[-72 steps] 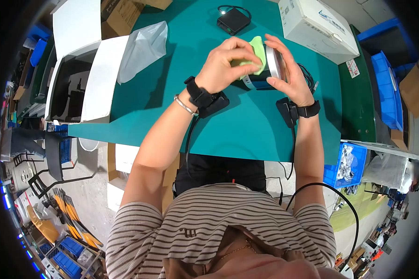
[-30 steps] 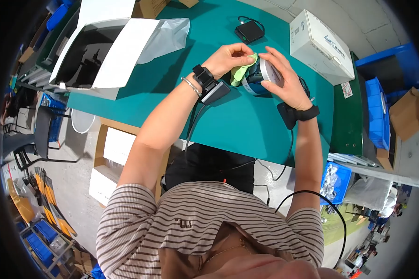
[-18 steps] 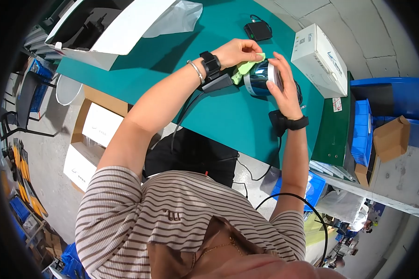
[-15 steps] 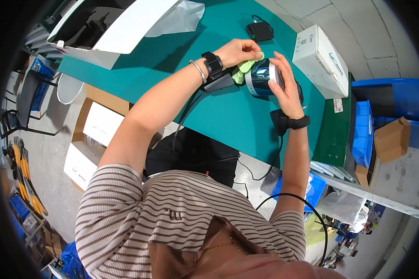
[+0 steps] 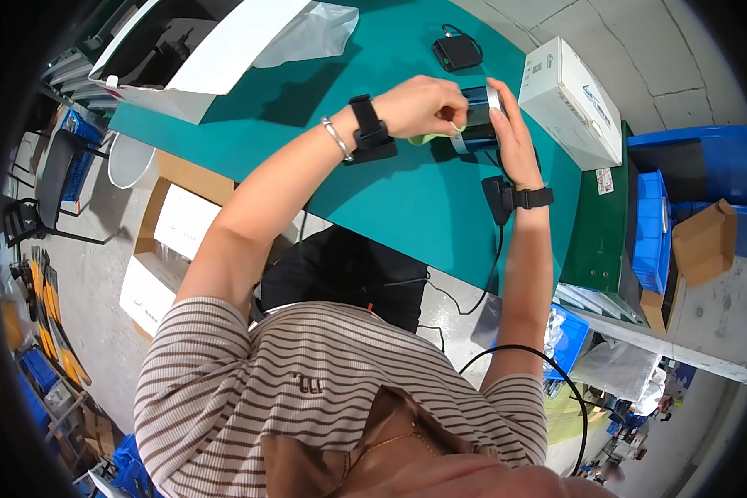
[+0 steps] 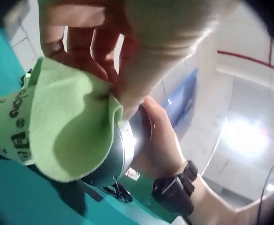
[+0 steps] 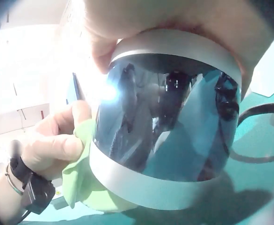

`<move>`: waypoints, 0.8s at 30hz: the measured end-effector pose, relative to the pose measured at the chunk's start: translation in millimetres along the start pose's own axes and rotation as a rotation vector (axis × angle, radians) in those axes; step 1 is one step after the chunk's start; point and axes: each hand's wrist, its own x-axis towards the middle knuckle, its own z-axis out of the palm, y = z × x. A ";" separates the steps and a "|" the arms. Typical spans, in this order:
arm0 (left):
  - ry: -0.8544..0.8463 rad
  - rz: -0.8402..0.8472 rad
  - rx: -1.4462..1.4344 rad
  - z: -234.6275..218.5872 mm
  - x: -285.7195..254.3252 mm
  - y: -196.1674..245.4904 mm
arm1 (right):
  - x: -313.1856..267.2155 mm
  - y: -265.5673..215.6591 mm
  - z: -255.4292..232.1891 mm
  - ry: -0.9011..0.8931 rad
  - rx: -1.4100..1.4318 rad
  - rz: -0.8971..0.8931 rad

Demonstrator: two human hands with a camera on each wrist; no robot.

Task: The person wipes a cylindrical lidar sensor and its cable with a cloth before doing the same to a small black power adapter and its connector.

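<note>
Pinching one cloth is left hand; right hand grips one mirrored cylinder; surface's left edge bears one black-lined box.

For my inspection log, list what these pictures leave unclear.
Head: far part of the open white cardboard box, cut off by the top edge.
Head: fine print on the closed white carton, too small.
Left wrist: some writing on the light-green cloth, hidden by its fold.
Right wrist: top face of the glossy dark cylinder, under the right grip.
</note>
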 end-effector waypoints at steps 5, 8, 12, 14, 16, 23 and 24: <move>0.370 -0.366 -0.299 -13.8 -19.0 -23.2 | 4.6 -3.7 2.4 -0.012 0.017 -0.013; 0.400 -0.392 -0.453 -9.9 -12.9 -17.1 | 4.8 -9.1 5.7 -0.028 -0.040 -0.037; 0.328 -0.148 -0.175 17.6 -1.4 1.5 | 8.0 -5.0 9.4 -0.020 -0.127 -0.114; 0.294 -0.120 -0.014 24.6 -3.8 9.1 | 6.2 -1.2 8.6 -0.008 -0.129 -0.119; 0.183 -0.094 0.072 19.9 -6.8 15.1 | 3.6 2.3 5.9 0.026 -0.065 -0.073; 0.417 -0.338 -0.425 4.2 -21.8 -27.5 | -6.2 11.8 -0.4 0.084 0.006 -0.021; 0.452 -0.342 -0.478 2.0 -21.6 -24.8 | -8.4 11.7 0.2 0.079 0.006 -0.013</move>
